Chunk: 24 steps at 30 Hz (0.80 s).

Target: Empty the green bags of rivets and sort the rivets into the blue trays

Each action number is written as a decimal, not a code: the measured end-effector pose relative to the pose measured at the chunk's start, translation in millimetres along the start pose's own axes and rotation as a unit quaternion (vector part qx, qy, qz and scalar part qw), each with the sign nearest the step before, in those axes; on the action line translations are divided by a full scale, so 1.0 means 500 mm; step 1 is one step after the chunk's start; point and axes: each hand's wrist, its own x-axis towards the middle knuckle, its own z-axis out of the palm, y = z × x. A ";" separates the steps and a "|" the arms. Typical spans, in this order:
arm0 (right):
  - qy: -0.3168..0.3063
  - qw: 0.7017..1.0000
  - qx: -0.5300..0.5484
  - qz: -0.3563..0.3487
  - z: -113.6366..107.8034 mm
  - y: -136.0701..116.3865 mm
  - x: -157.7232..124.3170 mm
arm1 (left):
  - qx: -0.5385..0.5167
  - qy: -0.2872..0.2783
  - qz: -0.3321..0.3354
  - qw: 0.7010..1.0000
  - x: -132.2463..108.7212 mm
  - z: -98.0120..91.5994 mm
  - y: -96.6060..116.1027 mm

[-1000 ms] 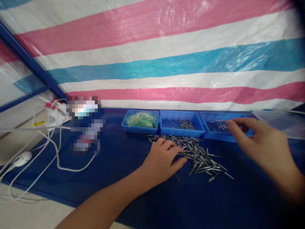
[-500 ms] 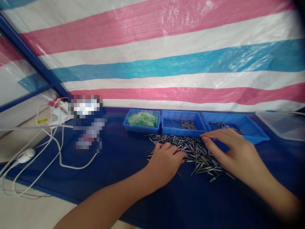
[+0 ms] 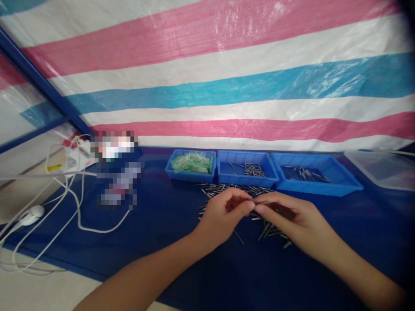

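My left hand (image 3: 223, 216) and my right hand (image 3: 295, 218) meet fingertip to fingertip above a heap of metal blind rivets (image 3: 238, 189). Thumb and forefinger are pinched together on each hand. A thin metal rivet (image 3: 265, 202) shows between the fingertips, mostly hidden by them. Below and behind the hands, the loose rivets lie criss-cross on the blue table, partly covered by my fingers. Just beyond the heap, a middle blue bin (image 3: 248, 178) and a right blue bin (image 3: 319, 186) contain similar rivets.
A left blue bin (image 3: 189, 176) contains green-and-clear plastic packets (image 3: 193, 162). At the far right lies a translucent plastic lid or tray (image 3: 382, 170). White cables (image 3: 81, 216) and a power strip (image 3: 79, 155) occupy the left side. A striped plastic sheet (image 3: 207, 95) hangs behind the table.
My right hand has moved left and down from the right bin's front edge to meet my left hand. My left hand has lifted off the heap into a pinch.
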 end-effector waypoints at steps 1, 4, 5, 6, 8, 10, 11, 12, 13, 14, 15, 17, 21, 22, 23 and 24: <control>-0.002 1.000 0.006 0.001 0.001 -0.002 0.000 | -0.014 -0.001 -0.011 1.000 0.000 0.000 0.001; 0.015 1.000 0.019 0.009 0.004 -0.007 -0.001 | -0.027 -0.016 -0.028 0.999 0.001 -0.001 0.006; 0.026 0.999 0.029 0.014 0.006 -0.007 -0.002 | -0.026 -0.021 -0.028 0.999 0.001 -0.001 0.007; 0.038 0.998 0.040 0.019 0.008 -0.007 -0.002 | -0.026 -0.021 -0.027 0.999 0.001 -0.001 0.007; 0.060 0.995 0.067 0.033 0.009 -0.008 -0.002 | -0.027 -0.017 -0.026 0.999 0.000 0.000 0.007; 0.074 0.992 0.090 0.048 0.009 -0.011 -0.001 | -0.020 -0.019 -0.021 0.999 -0.001 0.001 0.006; 0.079 0.990 0.099 0.056 0.009 -0.012 -0.001 | -0.009 -0.022 -0.016 1.000 -0.002 0.002 0.006; 0.082 0.989 0.108 0.063 0.008 -0.014 0.000 | 0.009 -0.024 -0.008 1.000 -0.003 0.002 0.006; 0.084 0.987 0.115 0.070 0.008 -0.015 0.001 | 0.030 -0.025 0.002 0.999 -0.003 0.002 0.006; 0.085 0.986 0.122 0.076 0.007 -0.016 0.001 | 0.051 -0.022 0.011 0.998 -0.004 0.003 0.006; 0.086 0.985 0.127 0.081 0.007 -0.017 0.001 | 0.068 -0.019 0.018 0.997 -0.004 0.003 0.005; 0.089 0.984 0.130 0.086 0.009 -0.017 0.002 | 0.083 -0.014 0.023 0.996 -0.005 0.004 0.005; 0.094 0.986 0.115 0.077 0.012 -0.015 0.001 | 0.088 -0.028 0.012 0.996 -0.007 0.006 0.008; 0.093 0.987 0.107 0.071 0.012 -0.015 0.001 | 0.098 -0.033 0.013 0.995 -0.008 0.006 0.010; 0.091 0.989 0.098 0.065 0.012 -0.014 0.000 | 0.113 -0.037 0.017 0.993 -0.009 0.006 0.013; 0.087 0.990 0.090 0.059 0.011 -0.014 -0.001 | 0.130 -0.041 0.024 0.990 -0.010 0.006 0.016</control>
